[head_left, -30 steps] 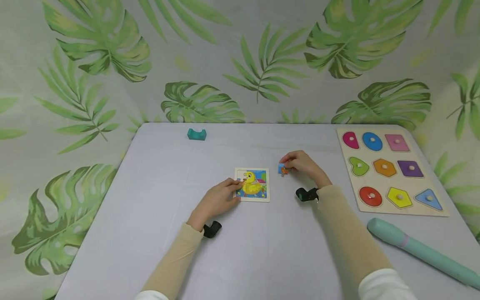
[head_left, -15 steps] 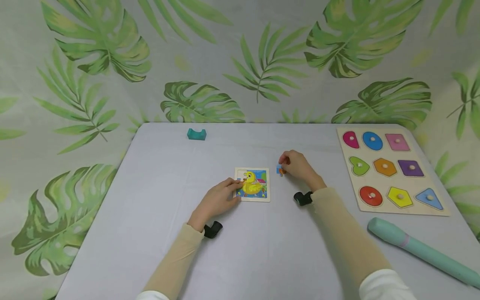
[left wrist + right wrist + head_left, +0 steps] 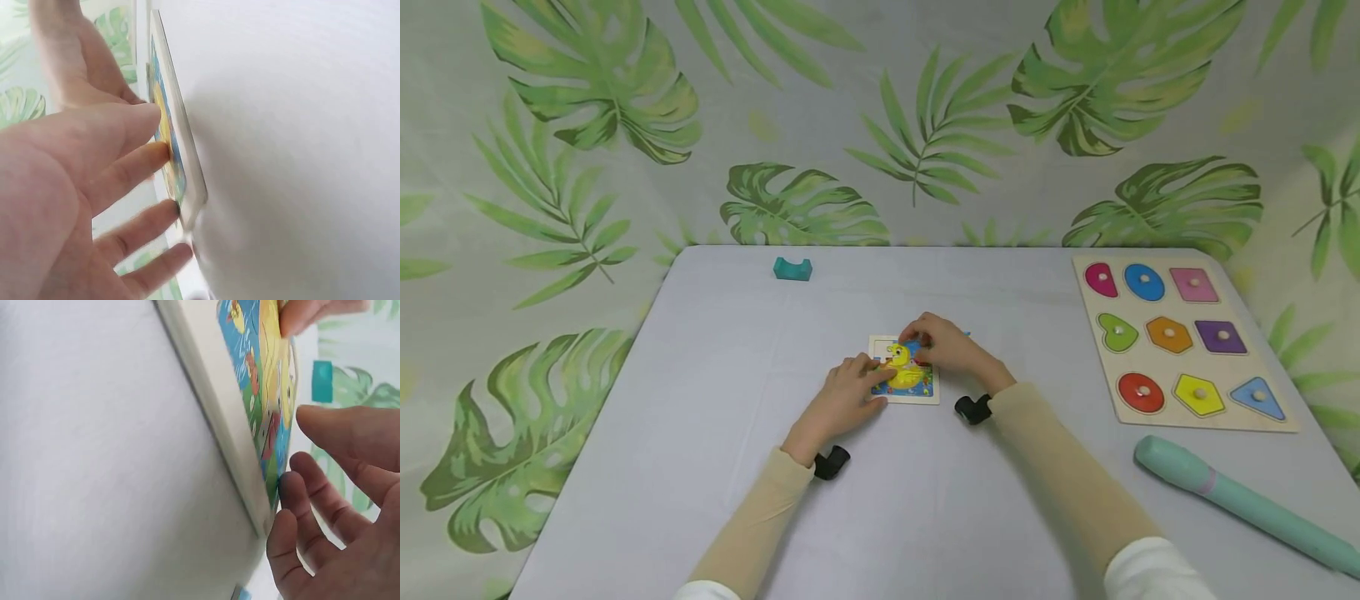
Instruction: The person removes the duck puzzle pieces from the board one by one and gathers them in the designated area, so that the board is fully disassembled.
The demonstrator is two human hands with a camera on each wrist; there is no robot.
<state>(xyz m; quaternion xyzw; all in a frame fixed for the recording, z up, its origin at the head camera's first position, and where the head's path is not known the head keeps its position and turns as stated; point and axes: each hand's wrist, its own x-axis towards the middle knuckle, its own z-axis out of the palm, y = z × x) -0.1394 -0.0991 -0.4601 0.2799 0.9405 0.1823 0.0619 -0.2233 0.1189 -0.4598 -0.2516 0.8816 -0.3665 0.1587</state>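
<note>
A small square duck jigsaw puzzle (image 3: pixel 904 398) lies in its pale wooden frame, with a bare patch at the upper left. My left hand (image 3: pixel 842 398) rests on its left side, and the fingertips touch the picture and frame edge in the left wrist view. Over the upper right of the puzzle is my right hand (image 3: pixel 951 346), fingers bent loosely and thumb apart from them in the right wrist view; I see nothing between them. A blue puzzle piece (image 3: pixel 967 333) shows just behind the right hand, mostly hidden in the head view.
At the right stands a wooden shape board (image 3: pixel 1135 385) with several coloured knobbed pieces. A mint-green rod with a thicker end (image 3: pixel 1247 500) lies below it. A teal notched block (image 3: pixel 793 269) sits near the table's far edge.
My right hand has left the blue puzzle piece and moved left onto the duck puzzle. The left hand has slid slightly further over the picture.
</note>
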